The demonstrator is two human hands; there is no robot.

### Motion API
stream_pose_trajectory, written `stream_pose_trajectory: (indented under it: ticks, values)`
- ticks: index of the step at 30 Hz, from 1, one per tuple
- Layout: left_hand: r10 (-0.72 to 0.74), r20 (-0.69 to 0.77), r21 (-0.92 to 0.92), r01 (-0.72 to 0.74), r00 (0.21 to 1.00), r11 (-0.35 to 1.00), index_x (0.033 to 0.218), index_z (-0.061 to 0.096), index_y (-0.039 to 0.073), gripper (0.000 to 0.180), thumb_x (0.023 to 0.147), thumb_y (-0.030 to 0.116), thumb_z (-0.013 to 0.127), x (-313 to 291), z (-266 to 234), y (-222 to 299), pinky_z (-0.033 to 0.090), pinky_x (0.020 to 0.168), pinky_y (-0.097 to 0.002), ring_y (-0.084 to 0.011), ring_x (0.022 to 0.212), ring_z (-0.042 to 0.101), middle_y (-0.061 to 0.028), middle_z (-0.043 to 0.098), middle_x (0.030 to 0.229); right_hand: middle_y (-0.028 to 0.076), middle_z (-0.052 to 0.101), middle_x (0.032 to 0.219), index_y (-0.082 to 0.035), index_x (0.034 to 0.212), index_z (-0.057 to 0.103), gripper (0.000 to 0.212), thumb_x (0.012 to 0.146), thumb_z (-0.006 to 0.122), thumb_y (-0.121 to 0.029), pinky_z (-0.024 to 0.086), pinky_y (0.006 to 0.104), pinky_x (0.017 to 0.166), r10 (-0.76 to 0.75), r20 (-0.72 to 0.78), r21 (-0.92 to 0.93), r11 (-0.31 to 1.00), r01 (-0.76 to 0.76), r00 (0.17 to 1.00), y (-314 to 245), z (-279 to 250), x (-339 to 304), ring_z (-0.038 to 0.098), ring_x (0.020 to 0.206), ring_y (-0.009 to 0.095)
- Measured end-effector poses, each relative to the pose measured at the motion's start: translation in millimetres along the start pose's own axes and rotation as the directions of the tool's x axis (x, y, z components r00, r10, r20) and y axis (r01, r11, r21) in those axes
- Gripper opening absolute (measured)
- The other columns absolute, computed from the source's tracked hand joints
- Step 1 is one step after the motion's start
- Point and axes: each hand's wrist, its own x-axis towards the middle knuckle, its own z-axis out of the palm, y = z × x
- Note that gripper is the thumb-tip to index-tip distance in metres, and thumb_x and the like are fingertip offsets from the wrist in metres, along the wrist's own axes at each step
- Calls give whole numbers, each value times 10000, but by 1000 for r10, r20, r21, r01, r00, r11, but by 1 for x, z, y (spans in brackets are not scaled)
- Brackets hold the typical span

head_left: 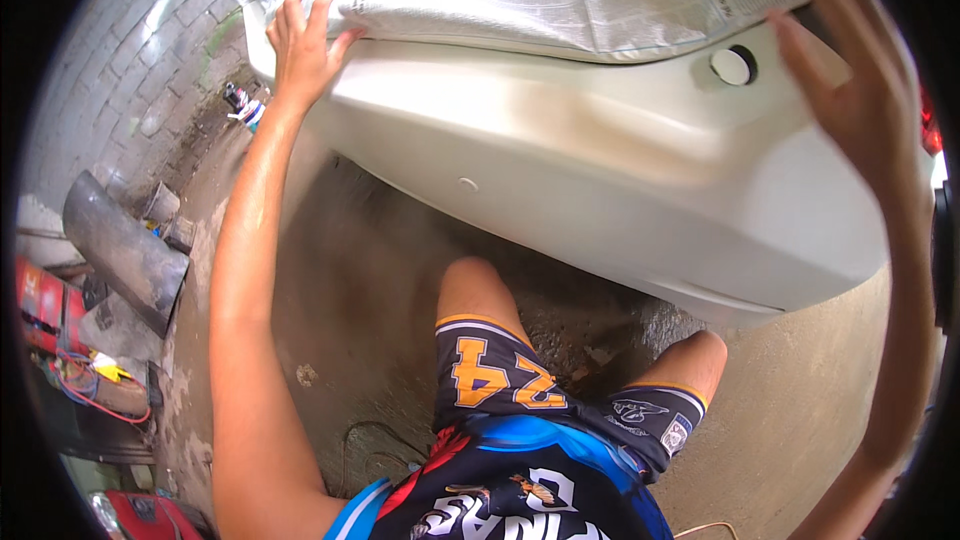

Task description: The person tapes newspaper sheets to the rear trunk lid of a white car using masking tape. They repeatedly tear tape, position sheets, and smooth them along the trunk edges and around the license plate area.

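A pale cream car bumper [520,130] stretches across in front of me, with newspaper sheets [540,0] laid along its upper edge. My left hand [303,52] is on the newspaper at the bumper's left end, its fingers spread and nothing held in them. Over the right end, my right hand [850,80] is raised with its fingers apart; whether it touches the paper's edge I cannot tell. A round white cap [731,67] sits in a dark hole in the bumper, left of that hand.
On the left stand a grey block wall [120,60] and small bottles [243,105]. A dark curved panel [125,250], a red case [50,305] and tangled wires [90,375] lie along that side. A thin cable [350,440] runs over the wet concrete floor [330,330] beside my legs.
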Motion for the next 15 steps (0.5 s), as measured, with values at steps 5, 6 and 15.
stream_pose_trajectory:
  ticks: [5,6,15]
  values:
    - [17,-14,-186,-19,1000,982,1501,499,219,926,742,609,860,-6,-3,11,298,1120,-530,-327,1397,395,-112,416,1512,72,619,1385,-135,1347,646,538,846,823,-226,511,429,1043,-11,217,81,997,-7,976,-62,36,9,565,1306,283]
    - [25,-21,-180,-29,999,983,1513,478,203,926,754,557,873,-4,-1,14,290,1138,-528,-336,1408,388,-126,413,1512,73,620,1381,-131,1348,640,534,855,817,-238,509,428,1042,-6,205,84,996,-12,979,-70,50,15,569,1295,283]
    - [61,18,-154,-58,998,986,1541,438,177,905,793,469,856,-2,25,11,336,1084,-609,-436,1379,406,-211,410,1537,62,644,1296,-116,1352,620,515,879,770,-255,494,412,1065,-5,230,91,996,-16,973,-94,115,42,594,1232,248]
